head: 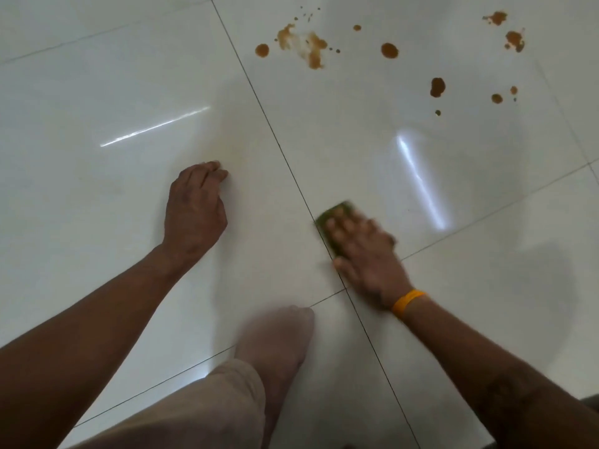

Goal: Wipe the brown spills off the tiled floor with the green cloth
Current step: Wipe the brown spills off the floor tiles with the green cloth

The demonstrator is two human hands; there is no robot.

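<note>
My right hand (363, 254) presses flat on a folded green cloth (327, 222) lying on the glossy white tiled floor (129, 92), right beside a dark grout line. The hand is blurred by motion. Only the cloth's far and left edges show past the fingers. Brown spills (304, 43) lie far ahead near the top: a smeared patch, round drops (389, 50), and more blotches (437, 87) toward the top right. My left hand (194, 205) rests on the floor to the left, fingers loosely curled and holding nothing.
My knee in beige trousers and a socked foot (275, 345) are on the floor between my arms. An orange band (406, 303) circles my right wrist. Dark grout lines (275, 134) cross the tiles. Light glares (421, 183) reflect off the floor.
</note>
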